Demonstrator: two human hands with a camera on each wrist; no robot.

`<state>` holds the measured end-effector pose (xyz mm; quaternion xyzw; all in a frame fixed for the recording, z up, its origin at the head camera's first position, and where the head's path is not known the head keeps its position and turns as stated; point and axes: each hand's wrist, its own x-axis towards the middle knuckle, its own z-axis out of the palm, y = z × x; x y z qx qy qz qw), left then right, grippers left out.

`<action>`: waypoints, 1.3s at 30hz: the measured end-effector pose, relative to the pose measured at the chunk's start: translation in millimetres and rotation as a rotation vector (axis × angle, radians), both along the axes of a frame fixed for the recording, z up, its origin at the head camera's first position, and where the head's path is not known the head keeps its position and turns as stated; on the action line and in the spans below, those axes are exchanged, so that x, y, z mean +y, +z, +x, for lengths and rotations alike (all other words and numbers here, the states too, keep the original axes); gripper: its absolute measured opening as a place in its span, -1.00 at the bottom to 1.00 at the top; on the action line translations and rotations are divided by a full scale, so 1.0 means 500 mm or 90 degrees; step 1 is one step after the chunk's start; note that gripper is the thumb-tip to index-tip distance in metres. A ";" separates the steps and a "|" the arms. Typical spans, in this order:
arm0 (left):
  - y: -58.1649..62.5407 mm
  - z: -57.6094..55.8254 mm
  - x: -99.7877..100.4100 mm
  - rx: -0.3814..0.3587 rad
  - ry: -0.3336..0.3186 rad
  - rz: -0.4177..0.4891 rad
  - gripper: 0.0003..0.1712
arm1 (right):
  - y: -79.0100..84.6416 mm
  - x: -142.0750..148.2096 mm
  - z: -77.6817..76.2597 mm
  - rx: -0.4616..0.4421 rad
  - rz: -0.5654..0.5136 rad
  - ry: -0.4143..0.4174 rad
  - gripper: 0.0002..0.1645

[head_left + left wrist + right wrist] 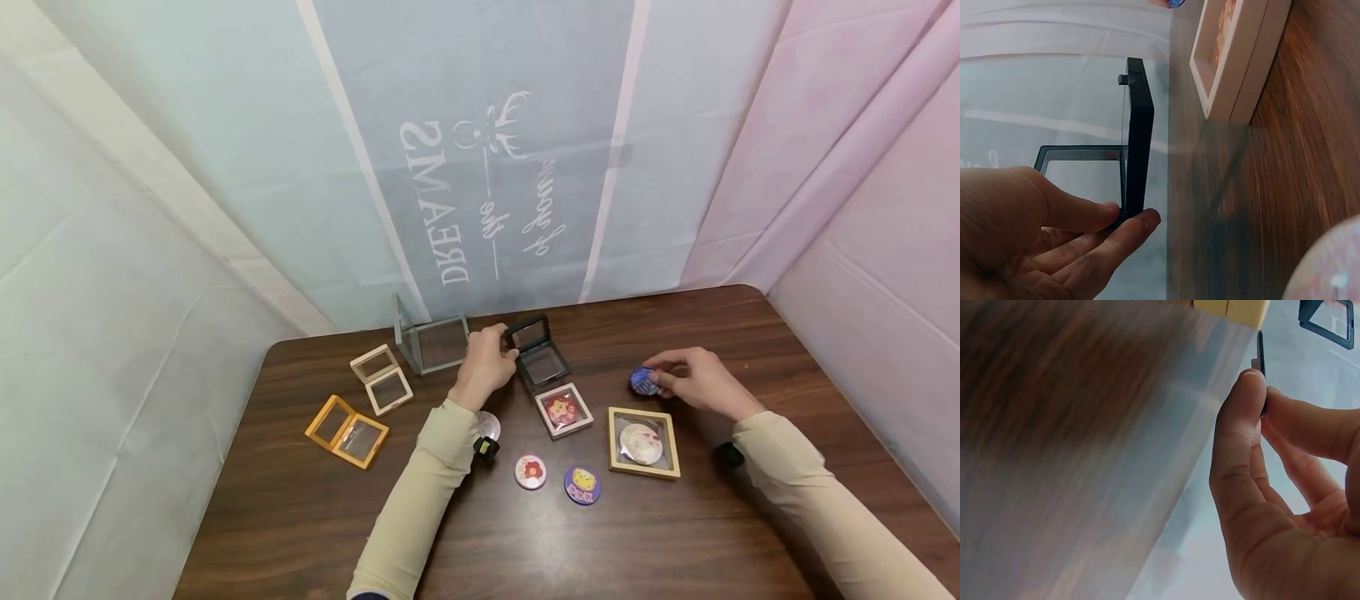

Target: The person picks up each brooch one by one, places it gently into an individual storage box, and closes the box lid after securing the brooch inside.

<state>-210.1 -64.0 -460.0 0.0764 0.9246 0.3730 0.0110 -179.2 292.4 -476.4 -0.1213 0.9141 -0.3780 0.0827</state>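
Presently, left hand (486,362): is pinching the open black display frame (543,365).
Right hand (701,381): is pinching a blue badge (641,381), right of the black display frame.

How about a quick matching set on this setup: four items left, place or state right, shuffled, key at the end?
Items
1. Black case
2. Blue badge, the one farthest back in the head view
3. Orange case
4. Gold-framed case

Place or state
A. Pinched by the right hand
B. Closed, with a round badge inside
C. Open, gripped by the left hand
D. Open, leftmost of the cases in the head view

Pairs: 1-C, 2-A, 3-D, 4-B
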 end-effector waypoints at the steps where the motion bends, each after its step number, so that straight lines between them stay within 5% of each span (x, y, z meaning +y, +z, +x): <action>1: 0.000 -0.002 0.005 -0.004 -0.002 -0.002 -0.94 | 0.001 0.003 0.000 0.002 -0.001 -0.001 -0.72; 19: -0.019 -0.030 0.099 -0.036 -0.068 -0.027 -0.96 | 0.009 0.038 0.006 -0.005 -0.010 -0.037 -0.74; 32: -0.036 -0.025 0.135 -0.081 -0.064 -0.001 -0.95 | 0.006 0.033 0.001 -0.034 -0.069 -0.047 -0.74; 39: -0.034 -0.024 0.152 -0.056 -0.067 -0.027 -0.97 | 0.001 0.032 -0.004 -0.035 -0.070 -0.053 -0.74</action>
